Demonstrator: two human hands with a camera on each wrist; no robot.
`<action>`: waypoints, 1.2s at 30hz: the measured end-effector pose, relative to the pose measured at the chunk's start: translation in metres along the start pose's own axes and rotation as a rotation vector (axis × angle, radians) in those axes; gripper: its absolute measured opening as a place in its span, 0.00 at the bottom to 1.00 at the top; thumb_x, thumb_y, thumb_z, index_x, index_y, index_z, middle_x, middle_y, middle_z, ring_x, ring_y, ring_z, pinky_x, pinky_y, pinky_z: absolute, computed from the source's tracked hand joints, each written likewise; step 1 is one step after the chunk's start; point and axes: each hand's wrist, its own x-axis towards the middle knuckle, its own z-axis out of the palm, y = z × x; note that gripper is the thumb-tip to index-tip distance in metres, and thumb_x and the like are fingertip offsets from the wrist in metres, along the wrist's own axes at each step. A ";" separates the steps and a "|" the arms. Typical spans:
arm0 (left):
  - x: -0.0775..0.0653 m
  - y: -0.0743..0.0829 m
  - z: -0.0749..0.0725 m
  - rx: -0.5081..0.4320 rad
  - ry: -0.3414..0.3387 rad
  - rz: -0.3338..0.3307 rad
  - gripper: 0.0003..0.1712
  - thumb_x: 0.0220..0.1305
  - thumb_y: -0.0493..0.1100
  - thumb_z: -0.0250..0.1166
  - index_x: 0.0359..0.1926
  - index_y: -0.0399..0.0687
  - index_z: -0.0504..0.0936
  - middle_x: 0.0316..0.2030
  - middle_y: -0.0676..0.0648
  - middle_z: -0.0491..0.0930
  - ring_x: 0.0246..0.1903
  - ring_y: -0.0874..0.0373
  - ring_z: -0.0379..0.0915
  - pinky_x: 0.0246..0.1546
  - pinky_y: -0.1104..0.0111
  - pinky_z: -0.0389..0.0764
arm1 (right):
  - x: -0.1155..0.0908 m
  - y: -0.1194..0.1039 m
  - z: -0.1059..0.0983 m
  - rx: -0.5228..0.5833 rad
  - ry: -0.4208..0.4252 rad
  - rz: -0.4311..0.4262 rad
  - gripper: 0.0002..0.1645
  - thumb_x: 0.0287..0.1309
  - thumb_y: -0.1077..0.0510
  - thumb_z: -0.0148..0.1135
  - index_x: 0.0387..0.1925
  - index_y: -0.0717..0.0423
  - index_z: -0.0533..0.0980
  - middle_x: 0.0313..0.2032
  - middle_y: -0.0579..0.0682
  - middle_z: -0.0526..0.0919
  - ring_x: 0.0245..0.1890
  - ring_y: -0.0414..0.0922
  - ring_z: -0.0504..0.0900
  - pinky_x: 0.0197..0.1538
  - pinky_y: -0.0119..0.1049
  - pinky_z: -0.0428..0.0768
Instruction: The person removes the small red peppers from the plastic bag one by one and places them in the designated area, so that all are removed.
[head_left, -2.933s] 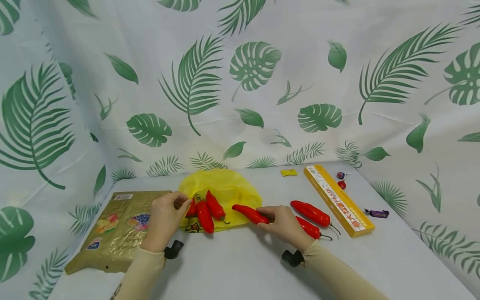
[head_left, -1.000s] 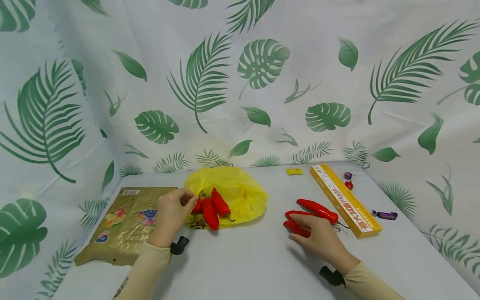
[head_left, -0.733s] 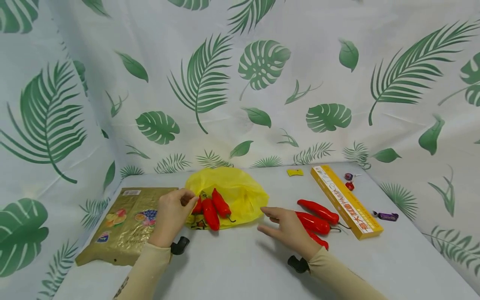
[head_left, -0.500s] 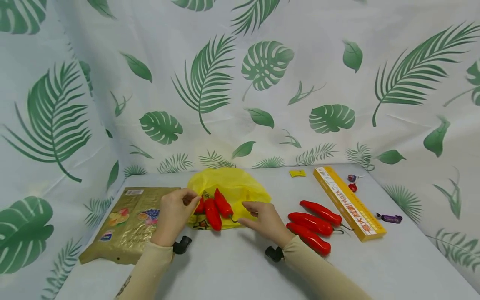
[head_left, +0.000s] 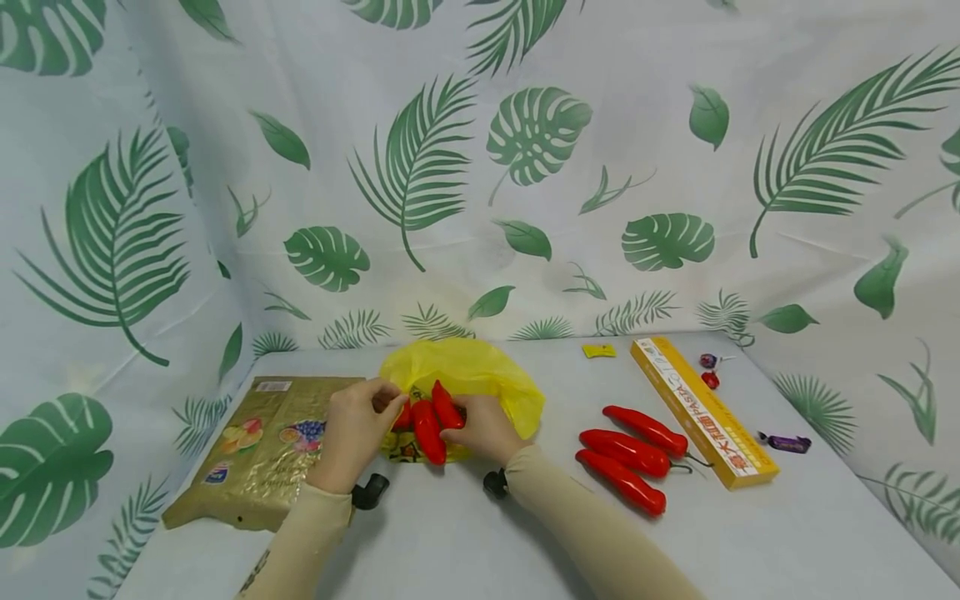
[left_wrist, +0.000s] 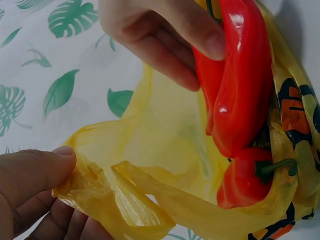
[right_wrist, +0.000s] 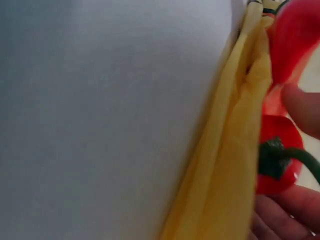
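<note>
My left hand (head_left: 352, 429) pinches the crumpled mouth of a yellow plastic bag (left_wrist: 95, 190) between thumb and fingers. Several red chili peppers lie in the bag's opening (head_left: 480, 358), one upright-lying pepper (head_left: 428, 437) in front. With thumb and fingers around it, my right hand (head_left: 487, 427) grips the rightmost chili pepper (head_left: 446, 407) there. In the right wrist view the thumb and fingers sit on either side of a pepper with a green stem (right_wrist: 277, 155). Three more red chili peppers (head_left: 626, 450) lie side by side on the table to the right.
A gold fruit-printed packet (head_left: 258, 450) lies at the left, beside my left forearm. An orange pasta box (head_left: 701, 408) lies at the right, with two lollipops (head_left: 709, 371) and a purple-wrapped candy (head_left: 787, 442) beyond. A small yellow packet (head_left: 599, 351) lies at the back.
My right hand set a chili pepper down with the others on the right, let go, then moved left to the bag and took hold of another. My left hand keeps holding the bag.
</note>
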 end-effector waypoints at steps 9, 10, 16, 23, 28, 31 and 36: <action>0.001 -0.001 0.002 -0.010 -0.004 -0.009 0.06 0.64 0.43 0.76 0.35 0.46 0.90 0.29 0.48 0.89 0.27 0.59 0.84 0.30 0.64 0.86 | 0.002 -0.005 0.000 -0.008 0.044 0.052 0.31 0.55 0.58 0.79 0.60 0.62 0.82 0.45 0.53 0.89 0.38 0.44 0.80 0.46 0.38 0.84; 0.001 -0.001 0.002 -0.009 -0.004 -0.010 0.06 0.64 0.43 0.76 0.35 0.46 0.90 0.29 0.48 0.89 0.27 0.59 0.84 0.31 0.63 0.86 | 0.001 -0.005 0.000 0.001 0.046 0.057 0.31 0.55 0.58 0.79 0.60 0.62 0.82 0.46 0.54 0.89 0.38 0.45 0.80 0.46 0.39 0.84; -0.001 0.000 0.003 -0.014 -0.020 -0.018 0.06 0.64 0.43 0.76 0.35 0.45 0.90 0.29 0.48 0.89 0.28 0.58 0.84 0.31 0.63 0.86 | -0.008 -0.004 -0.005 0.037 0.055 0.056 0.30 0.55 0.59 0.78 0.60 0.62 0.82 0.51 0.55 0.89 0.41 0.45 0.81 0.49 0.39 0.84; -0.003 0.000 0.004 -0.012 -0.001 -0.026 0.06 0.62 0.42 0.77 0.34 0.45 0.90 0.28 0.48 0.89 0.27 0.59 0.83 0.30 0.65 0.86 | -0.030 -0.003 -0.023 0.095 0.015 0.036 0.30 0.58 0.57 0.76 0.62 0.59 0.81 0.55 0.54 0.88 0.45 0.45 0.82 0.51 0.40 0.84; -0.004 0.001 0.004 -0.013 -0.003 -0.027 0.06 0.63 0.42 0.76 0.33 0.45 0.90 0.27 0.48 0.88 0.25 0.61 0.81 0.28 0.67 0.84 | -0.056 0.010 -0.042 0.135 -0.055 0.078 0.31 0.58 0.54 0.77 0.63 0.54 0.81 0.56 0.51 0.88 0.50 0.45 0.83 0.56 0.44 0.86; -0.003 0.003 0.003 -0.011 -0.005 -0.026 0.06 0.63 0.43 0.76 0.34 0.45 0.90 0.27 0.48 0.88 0.26 0.61 0.82 0.29 0.67 0.84 | -0.074 0.021 -0.054 0.130 -0.087 0.119 0.32 0.57 0.53 0.78 0.64 0.50 0.81 0.55 0.49 0.88 0.49 0.45 0.82 0.55 0.43 0.87; -0.003 0.002 0.002 -0.026 -0.012 -0.018 0.06 0.63 0.42 0.76 0.34 0.45 0.89 0.29 0.48 0.89 0.27 0.59 0.83 0.30 0.66 0.85 | -0.102 0.035 -0.073 0.075 -0.103 0.116 0.34 0.55 0.53 0.79 0.64 0.49 0.81 0.56 0.48 0.87 0.48 0.44 0.80 0.51 0.41 0.87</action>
